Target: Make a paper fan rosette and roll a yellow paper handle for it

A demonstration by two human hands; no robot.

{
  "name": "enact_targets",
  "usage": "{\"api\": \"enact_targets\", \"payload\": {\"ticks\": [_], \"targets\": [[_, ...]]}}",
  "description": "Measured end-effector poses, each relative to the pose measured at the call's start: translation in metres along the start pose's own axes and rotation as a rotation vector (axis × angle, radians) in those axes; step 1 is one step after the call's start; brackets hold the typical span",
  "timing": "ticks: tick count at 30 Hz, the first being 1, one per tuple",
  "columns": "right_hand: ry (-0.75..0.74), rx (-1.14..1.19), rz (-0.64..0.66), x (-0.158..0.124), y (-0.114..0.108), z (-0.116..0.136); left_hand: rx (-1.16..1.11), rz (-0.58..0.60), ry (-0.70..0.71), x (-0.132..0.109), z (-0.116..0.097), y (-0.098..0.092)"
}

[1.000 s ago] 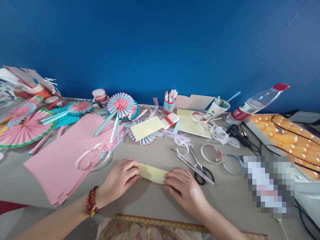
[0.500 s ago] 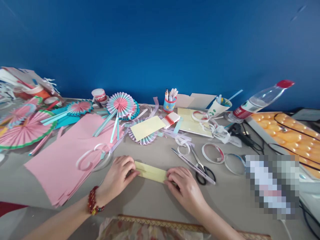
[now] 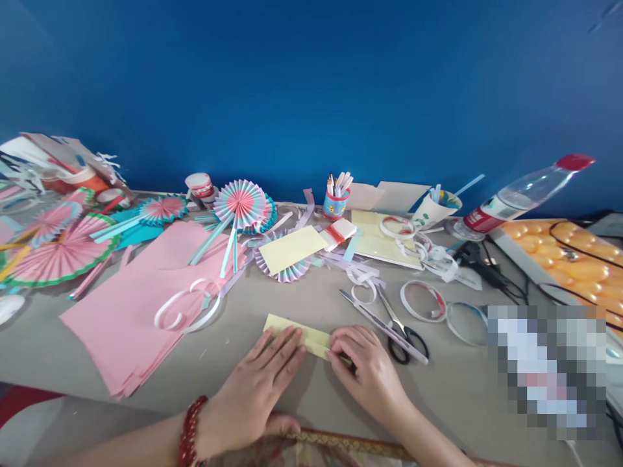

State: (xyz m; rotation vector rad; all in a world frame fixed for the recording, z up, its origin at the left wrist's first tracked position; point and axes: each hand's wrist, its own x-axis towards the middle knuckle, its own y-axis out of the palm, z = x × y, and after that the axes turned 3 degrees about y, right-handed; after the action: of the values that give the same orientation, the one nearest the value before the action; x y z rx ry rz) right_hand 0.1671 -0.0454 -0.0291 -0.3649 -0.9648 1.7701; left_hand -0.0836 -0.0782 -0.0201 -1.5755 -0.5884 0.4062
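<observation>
A folded strip of pale yellow paper (image 3: 315,337) lies on the table in front of me. My left hand (image 3: 265,370) rests flat across its left part, fingers stretched out, a red beaded bracelet at the wrist. At the strip's right end, my right hand (image 3: 363,363) pinches the paper between thumb and curled fingers. Just right of that hand are black-handled scissors (image 3: 409,344) with a lilac paper strip (image 3: 389,327) across them. Beyond the strip, another yellow paper piece (image 3: 292,250) lies over a pleated lilac paper rosette (image 3: 287,269).
Pink paper sheets (image 3: 141,292) spread at left beside pleated paper fans (image 3: 241,204). Tape rolls (image 3: 422,301), a pen cup (image 3: 335,204), a paper cup (image 3: 435,211) and a tilted plastic bottle (image 3: 520,198) stand towards the right. A blue wall (image 3: 311,97) closes the back.
My left hand has gone from pinching the strip's left end to lying flat on it. My right hand keeps its hold at the right end. The view has shifted slightly.
</observation>
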Motion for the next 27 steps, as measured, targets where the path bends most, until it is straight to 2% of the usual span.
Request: {"api": "enact_targets", "payload": {"ticks": [27], "targets": [[-0.009, -0.032, 0.017, 0.0016, -0.0003, -0.0018, -0.001, 0.035, -0.081, -0.0047, -0.0069, 0.0054]]}}
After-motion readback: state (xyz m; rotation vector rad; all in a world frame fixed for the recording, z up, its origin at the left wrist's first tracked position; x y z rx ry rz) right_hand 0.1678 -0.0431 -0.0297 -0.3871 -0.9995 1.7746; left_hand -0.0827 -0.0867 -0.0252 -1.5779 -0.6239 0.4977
